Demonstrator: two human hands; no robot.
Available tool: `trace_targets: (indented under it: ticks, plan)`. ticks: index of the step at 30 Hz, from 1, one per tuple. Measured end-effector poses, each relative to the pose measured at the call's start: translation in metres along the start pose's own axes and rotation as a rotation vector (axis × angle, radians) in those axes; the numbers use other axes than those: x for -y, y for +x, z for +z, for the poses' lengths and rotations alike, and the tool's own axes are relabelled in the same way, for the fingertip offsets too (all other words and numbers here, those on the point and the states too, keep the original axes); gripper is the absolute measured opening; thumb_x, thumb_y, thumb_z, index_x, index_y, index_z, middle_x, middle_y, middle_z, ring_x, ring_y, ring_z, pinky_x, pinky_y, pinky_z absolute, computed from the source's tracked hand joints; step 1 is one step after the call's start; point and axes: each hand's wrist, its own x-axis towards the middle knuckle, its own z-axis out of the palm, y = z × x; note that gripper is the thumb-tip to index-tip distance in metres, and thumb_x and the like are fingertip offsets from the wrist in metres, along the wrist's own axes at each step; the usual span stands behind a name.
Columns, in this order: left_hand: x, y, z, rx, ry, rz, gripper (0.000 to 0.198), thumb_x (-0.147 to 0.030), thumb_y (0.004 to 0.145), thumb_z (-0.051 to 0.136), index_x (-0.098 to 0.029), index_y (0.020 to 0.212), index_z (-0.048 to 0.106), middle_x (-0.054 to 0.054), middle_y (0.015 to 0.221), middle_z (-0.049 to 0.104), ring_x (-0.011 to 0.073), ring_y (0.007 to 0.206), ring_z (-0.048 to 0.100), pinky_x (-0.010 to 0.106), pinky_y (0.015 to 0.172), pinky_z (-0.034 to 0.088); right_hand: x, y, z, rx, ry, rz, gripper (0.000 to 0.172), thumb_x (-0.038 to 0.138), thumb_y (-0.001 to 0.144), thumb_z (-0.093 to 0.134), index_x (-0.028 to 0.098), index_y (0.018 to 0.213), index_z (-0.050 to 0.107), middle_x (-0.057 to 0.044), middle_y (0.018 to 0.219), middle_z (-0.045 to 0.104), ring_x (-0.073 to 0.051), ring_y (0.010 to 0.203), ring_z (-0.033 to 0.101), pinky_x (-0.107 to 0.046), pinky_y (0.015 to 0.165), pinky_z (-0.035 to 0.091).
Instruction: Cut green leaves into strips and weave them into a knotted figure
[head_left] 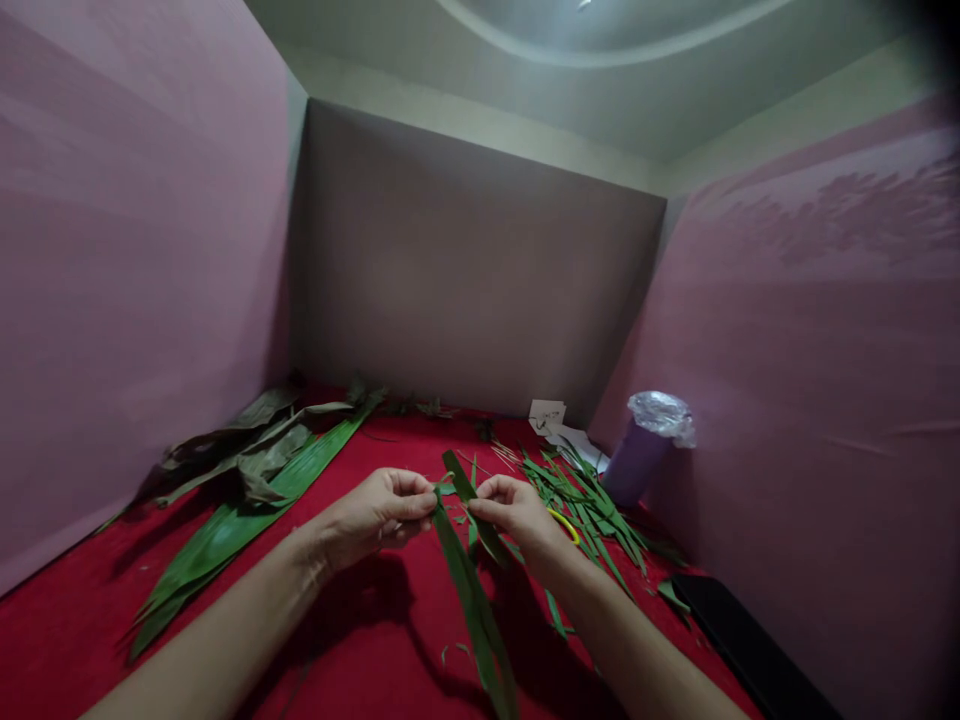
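Note:
Between thumb and fingers, my left hand (pixel 397 508) pinches the upper end of a long green leaf strip (pixel 474 605), which hangs down toward the front edge of the view. My right hand (pixel 510 508) is closed on another, shorter green leaf piece (pixel 459 476) that slants past its fingertips. Both hands are close together above the red cloth (pixel 367 625). Partly behind the right wrist shows a yellow ring-shaped handle (pixel 565 527); the rest of it is hidden. Small leaf scraps lie beneath the hands.
Large green leaves (pixel 247 520) and dried greyish leaves (pixel 262 450) lie at left. Cut leaf strips (pixel 592 500) are heaped at right, near thin sticks (pixel 506 454) and white papers (pixel 574 440). A purple bin (pixel 637 465) with a plastic liner and a black flat object (pixel 750 640) stand along the right wall.

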Motion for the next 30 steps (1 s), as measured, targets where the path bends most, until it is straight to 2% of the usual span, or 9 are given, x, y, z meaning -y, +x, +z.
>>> trace_targets:
  ticks: [7, 13, 19, 22, 24, 27, 30]
  plan:
    - [0.007, -0.001, 0.014, 0.018, 0.02, 0.006, 0.026, -0.036, 0.067, 0.067, -0.013, 0.065, 0.055, -0.004, 0.049, 0.048, 0.0023, 0.038, 0.026, 0.018, 0.039, 0.014, 0.008, -0.011, -0.005, 0.048, 0.218, 0.016, 0.027, 0.032, 0.057, 0.07, 0.016, 0.068, 0.052, 0.005, 0.053, 0.05, -0.006, 0.044, 0.039, -0.019, 0.044, 0.029]
    - [0.009, 0.001, 0.014, -0.031, -0.005, -0.019, 0.024, -0.035, 0.065, 0.069, -0.014, 0.068, 0.057, -0.001, 0.057, 0.052, 0.0048, 0.044, 0.036, 0.018, 0.041, 0.019, 0.008, -0.012, -0.005, 0.094, 0.335, 0.052, 0.029, 0.036, 0.055, 0.072, 0.015, 0.065, 0.055, 0.004, 0.054, 0.051, -0.007, 0.046, 0.041, -0.02, 0.045, 0.03]
    - [-0.007, -0.007, 0.01, 0.008, -0.006, 0.011, 0.016, -0.028, 0.067, 0.068, -0.014, 0.068, 0.06, -0.001, 0.057, 0.054, 0.0049, 0.046, 0.039, 0.017, 0.043, 0.023, -0.001, -0.007, -0.003, 0.012, 0.203, 0.028, 0.026, 0.035, 0.055, 0.069, 0.015, 0.064, 0.056, 0.004, 0.052, 0.05, -0.007, 0.045, 0.039, -0.02, 0.046, 0.028]
    - [-0.017, -0.016, 0.006, 0.165, 0.014, -0.059, 0.013, -0.025, 0.066, 0.068, -0.014, 0.065, 0.06, -0.003, 0.051, 0.049, 0.0036, 0.041, 0.033, 0.018, 0.04, 0.019, -0.008, -0.004, 0.005, -0.045, 0.09, 0.027, 0.016, 0.027, 0.057, 0.065, 0.015, 0.059, 0.054, 0.005, 0.048, 0.049, -0.007, 0.045, 0.039, -0.02, 0.046, 0.029]
    - [-0.021, -0.019, 0.002, 0.211, 0.04, -0.09, 0.013, -0.024, 0.065, 0.069, -0.014, 0.067, 0.061, -0.004, 0.051, 0.048, 0.0038, 0.041, 0.033, 0.018, 0.04, 0.019, -0.013, -0.003, 0.011, -0.069, 0.002, 0.047, 0.011, 0.022, 0.058, 0.062, 0.016, 0.057, 0.053, 0.005, 0.046, 0.048, -0.007, 0.042, 0.039, -0.02, 0.044, 0.03]
    - [-0.022, -0.018, -0.004, 0.197, 0.05, -0.081, 0.014, -0.025, 0.066, 0.068, -0.014, 0.066, 0.061, -0.004, 0.05, 0.046, 0.0038, 0.042, 0.033, 0.018, 0.04, 0.019, -0.018, 0.001, 0.019, -0.098, -0.142, 0.097, 0.009, 0.023, 0.063, 0.057, 0.017, 0.058, 0.054, 0.006, 0.042, 0.047, -0.008, 0.037, 0.04, -0.02, 0.04, 0.03]
    - [-0.023, -0.013, -0.011, 0.133, 0.003, -0.03, 0.013, -0.024, 0.067, 0.068, -0.014, 0.068, 0.06, -0.004, 0.052, 0.049, 0.0029, 0.042, 0.033, 0.016, 0.04, 0.021, -0.02, 0.005, 0.024, -0.149, -0.305, 0.13, 0.012, 0.026, 0.068, 0.054, 0.017, 0.061, 0.057, 0.002, 0.046, 0.054, -0.011, 0.041, 0.049, -0.021, 0.042, 0.033]
